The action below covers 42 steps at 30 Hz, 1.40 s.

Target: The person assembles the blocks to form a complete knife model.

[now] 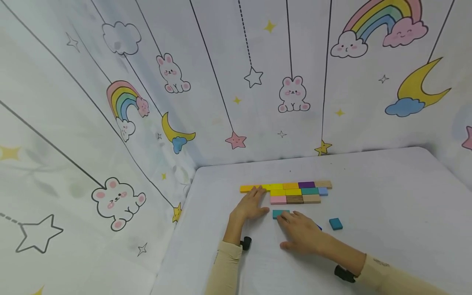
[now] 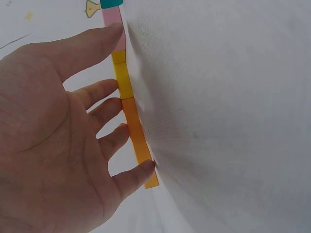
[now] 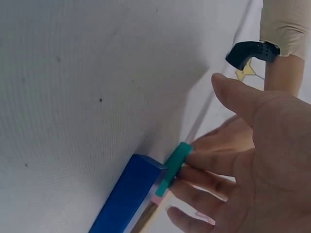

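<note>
Flat coloured blocks lie edge to edge in staggered rows on the white table. My left hand (image 1: 252, 205) rests at the left end, its extended fingertips touching the yellow block (image 2: 124, 80) and the orange block (image 2: 138, 136). The pink block (image 1: 278, 200) sits at the left of the nearest row, beside a dark brown block (image 1: 294, 199). Nearer to me, my right hand (image 1: 302, 233) has its loosely stretched fingers on a teal block (image 1: 276, 214), partly covering it. A blue block (image 3: 124, 196) lies close by, mostly hidden under that hand in the head view.
A separate teal block (image 1: 336, 223) lies right of my right hand. The farthest row includes a purple block (image 1: 306, 184) and a tan block (image 1: 323, 184). A light blue block (image 1: 322, 191) ends the middle row. Patterned white cloth (image 1: 221, 102) rises behind the table (image 1: 387, 196).
</note>
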Available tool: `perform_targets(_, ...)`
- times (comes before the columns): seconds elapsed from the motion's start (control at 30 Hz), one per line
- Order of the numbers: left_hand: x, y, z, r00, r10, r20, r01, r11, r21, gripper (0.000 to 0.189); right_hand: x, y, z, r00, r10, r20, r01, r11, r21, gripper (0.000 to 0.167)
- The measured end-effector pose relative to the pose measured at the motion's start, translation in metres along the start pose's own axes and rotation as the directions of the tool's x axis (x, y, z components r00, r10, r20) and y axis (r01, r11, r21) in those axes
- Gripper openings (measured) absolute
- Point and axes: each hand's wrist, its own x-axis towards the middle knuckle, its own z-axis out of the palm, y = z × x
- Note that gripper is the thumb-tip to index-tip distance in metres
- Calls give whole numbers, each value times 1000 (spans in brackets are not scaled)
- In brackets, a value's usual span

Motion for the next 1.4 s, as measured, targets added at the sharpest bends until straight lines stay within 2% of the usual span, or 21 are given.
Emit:
perform_targets(0.23,0,-1,1,1000,5,1,-5,1000,-1,71,7,3,-2,1000,-7,-26,7,999,34,82)
perform_targets(0.5,4,-4,5,1000,-2,2,2,1000,9,72,14,5,0,999,26,-18,-25,997,68,83)
perform_targets(0.8,2,-2,2,1000,7,8,-7,1000,-1,71,23,10,7,999,36,-29,-35,999,26,82)
perform_targets(1.2,10,-8,7,1000,-11,19,11,1000,5,74,23,17,8,998,26,-53,-23,999,41,81)
perform_targets(1.4,10,-9,9,1000,-19,24,19,1000,6,74,23,17,8,997,26,-72,-20,996,86,81)
